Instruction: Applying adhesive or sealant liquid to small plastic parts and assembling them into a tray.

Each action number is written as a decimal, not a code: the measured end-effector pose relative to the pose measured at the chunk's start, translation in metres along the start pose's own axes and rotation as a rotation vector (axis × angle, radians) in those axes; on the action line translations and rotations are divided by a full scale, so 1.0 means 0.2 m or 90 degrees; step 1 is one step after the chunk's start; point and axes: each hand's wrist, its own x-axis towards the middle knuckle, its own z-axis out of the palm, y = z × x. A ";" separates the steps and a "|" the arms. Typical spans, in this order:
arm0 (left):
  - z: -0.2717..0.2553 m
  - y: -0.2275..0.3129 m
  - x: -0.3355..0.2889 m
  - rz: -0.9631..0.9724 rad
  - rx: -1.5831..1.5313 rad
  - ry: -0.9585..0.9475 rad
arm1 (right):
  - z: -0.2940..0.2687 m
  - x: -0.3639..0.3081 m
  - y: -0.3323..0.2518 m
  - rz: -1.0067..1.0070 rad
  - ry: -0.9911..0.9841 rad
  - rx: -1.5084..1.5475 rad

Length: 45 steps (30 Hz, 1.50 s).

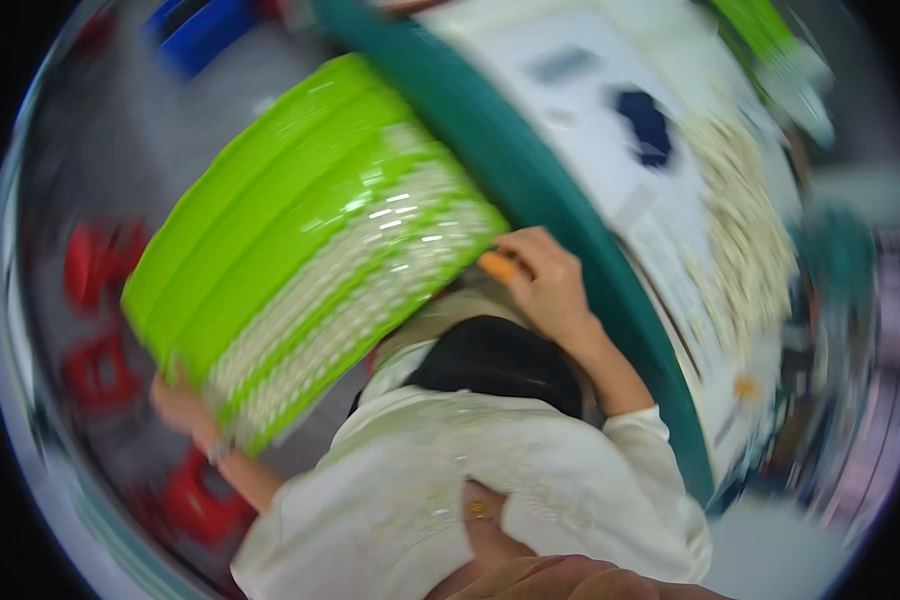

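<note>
A large bright green tray [260, 190], tilted across the view, hangs between my two hands beside the table. Rows of small white pieces [370, 265] lie along its ridges on the side nearer me; the far ridges look bare. My left hand [185, 408] is closed on the tray's lower left end, its fingers smeared by motion. At the right corner my right hand [545, 280] grips the tray edge. Something orange [497, 265] shows at its thumb; whether it is worn or held, I cannot tell.
A table with a dark green edge [540, 160] runs along my right. On it lie a dark blue item [645, 128] and a heap of long cream strips [740, 220]. Red stools [105, 260] stand at left, and a blue bin [205, 35] at the far left.
</note>
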 end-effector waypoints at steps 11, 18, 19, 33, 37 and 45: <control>-1.01 2.39 -0.46 1.014 -0.846 -0.391 | -0.96 -0.98 0.24 0.351 0.500 -0.337; -1.28 3.04 -1.03 1.505 -0.662 -0.352 | -0.94 -0.92 0.34 0.339 0.207 -0.259; -1.29 3.08 -1.06 1.555 -0.574 -0.357 | -0.95 -0.92 0.35 0.335 0.204 -0.252; -1.08 2.29 0.11 0.910 -0.805 -0.570 | -0.34 -0.32 -0.02 0.144 0.194 0.069; -0.74 1.43 0.37 0.412 -0.697 -0.543 | 0.17 0.18 0.11 0.070 0.027 0.070; -0.38 0.14 0.00 -0.284 -0.644 -0.399 | 0.77 0.70 0.21 0.066 -0.128 -0.238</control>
